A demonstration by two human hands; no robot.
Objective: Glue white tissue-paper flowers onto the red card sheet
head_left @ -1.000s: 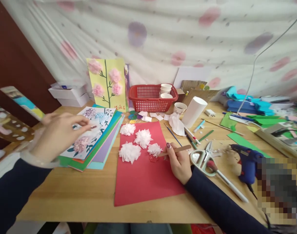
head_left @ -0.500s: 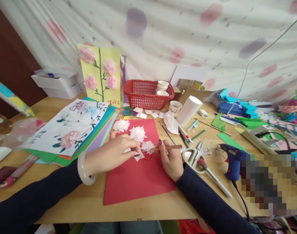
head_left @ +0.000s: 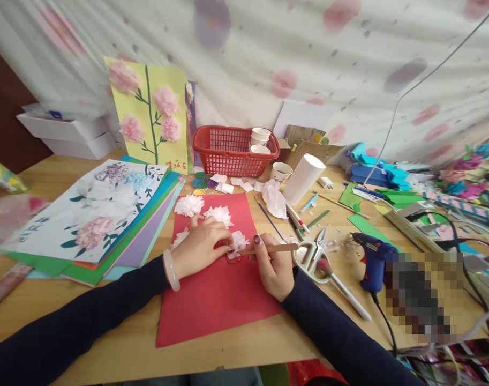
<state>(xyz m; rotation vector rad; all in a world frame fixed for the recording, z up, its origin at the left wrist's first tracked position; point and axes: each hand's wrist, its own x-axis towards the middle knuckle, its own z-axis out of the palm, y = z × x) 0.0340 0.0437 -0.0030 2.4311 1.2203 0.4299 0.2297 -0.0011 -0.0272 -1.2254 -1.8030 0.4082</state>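
Note:
On the wooden table lies a red sheet (head_left: 212, 300) with several white tissue flowers, one of them (head_left: 189, 205) at its upper left corner. My left hand (head_left: 206, 244) rests over the sheet, thumb and forefinger pinched on white tissue at the edge of the lower right flower (head_left: 239, 242). A thin brown stick (head_left: 282, 247) is held in my right hand (head_left: 274, 265), its tip reaching that same flower. Some red glossy stuff (head_left: 233, 259) shows just below the flower.
Scissors (head_left: 318, 249), a brush and a blue glue gun (head_left: 375, 260) lie to the right. Behind are a red basket (head_left: 236, 155), a paper cup (head_left: 281, 171) and a white roll (head_left: 304, 179). Coloured sheets (head_left: 140, 236) are stacked left; a yellow flower picture (head_left: 151, 112) stands behind.
The view has shifted, so most things sit further left. My left hand has moved in closer to the stick tip and now presses tissue at the flower, where before it held it slightly lower left.

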